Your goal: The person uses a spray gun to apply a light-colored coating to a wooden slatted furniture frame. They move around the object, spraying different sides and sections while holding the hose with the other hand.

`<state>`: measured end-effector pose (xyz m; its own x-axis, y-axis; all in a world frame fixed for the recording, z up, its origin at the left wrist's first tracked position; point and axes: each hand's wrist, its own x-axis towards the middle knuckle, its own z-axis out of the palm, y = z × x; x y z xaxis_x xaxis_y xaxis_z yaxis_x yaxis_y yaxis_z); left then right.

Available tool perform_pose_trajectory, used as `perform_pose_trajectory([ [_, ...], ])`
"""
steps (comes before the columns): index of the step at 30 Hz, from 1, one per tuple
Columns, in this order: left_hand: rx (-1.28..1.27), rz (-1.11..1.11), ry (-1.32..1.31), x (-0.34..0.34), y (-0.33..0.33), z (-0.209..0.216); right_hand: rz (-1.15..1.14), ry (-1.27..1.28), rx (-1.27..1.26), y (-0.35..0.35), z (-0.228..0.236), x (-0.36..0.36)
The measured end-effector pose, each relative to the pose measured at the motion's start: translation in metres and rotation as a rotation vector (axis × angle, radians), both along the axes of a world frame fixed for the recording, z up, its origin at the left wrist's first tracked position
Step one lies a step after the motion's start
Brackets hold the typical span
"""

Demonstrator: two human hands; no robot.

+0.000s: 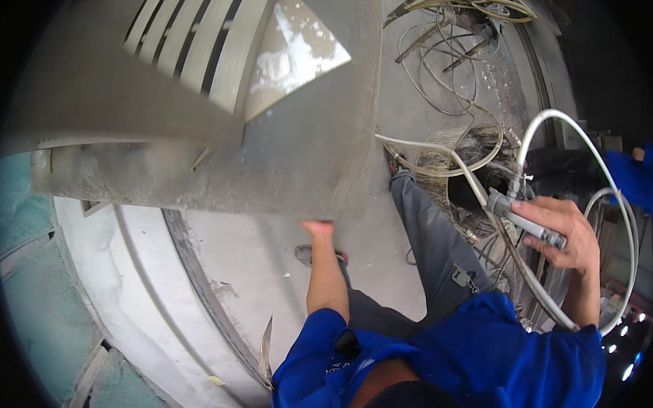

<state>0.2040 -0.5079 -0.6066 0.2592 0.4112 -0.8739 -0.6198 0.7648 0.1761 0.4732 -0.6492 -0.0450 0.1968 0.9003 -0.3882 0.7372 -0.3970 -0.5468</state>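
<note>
In my right hand point(571, 230) is a grey spray gun point(521, 219), with fingers wrapped round its body. A white hose point(563, 115) loops up from it and curves back down past my forearm. My left hand point(317, 229) reaches to the front edge of a large grey, dusty board point(291, 174); its fingers are hidden beneath that edge. On the board lies a pale slatted panel point(224, 49), with a tan sheet point(303, 52) splashed with white beside it.
Tangled hoses point(446, 64) lie on the floor at the far right. A crusted bucket point(443, 165) stands near my leg, under more hoses. Blue clothing point(633, 179), seemingly another person's, shows at the right rim. White and teal wrapped surfaces point(116, 268) fill the left.
</note>
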Motion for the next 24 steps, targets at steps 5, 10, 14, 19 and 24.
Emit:
perform_pose_trajectory([
  [5,0.068,0.042,0.084,-0.170,0.018,0.034,-0.023,0.005,0.005,0.018,0.004,0.004],
  [10,0.011,-0.037,0.696,-0.313,0.065,0.068,-0.026,0.028,0.014,0.008,0.036,0.025],
  [14,0.088,-0.339,1.398,-0.347,0.071,0.109,-0.147,0.011,0.075,-0.022,0.067,0.059],
  [19,0.587,-0.734,1.895,-0.179,0.057,0.182,-0.329,0.125,0.117,-0.058,0.081,0.156],
  [24,1.173,-0.873,1.070,0.223,0.072,0.220,-0.465,0.089,0.238,-0.107,0.074,0.294],
])
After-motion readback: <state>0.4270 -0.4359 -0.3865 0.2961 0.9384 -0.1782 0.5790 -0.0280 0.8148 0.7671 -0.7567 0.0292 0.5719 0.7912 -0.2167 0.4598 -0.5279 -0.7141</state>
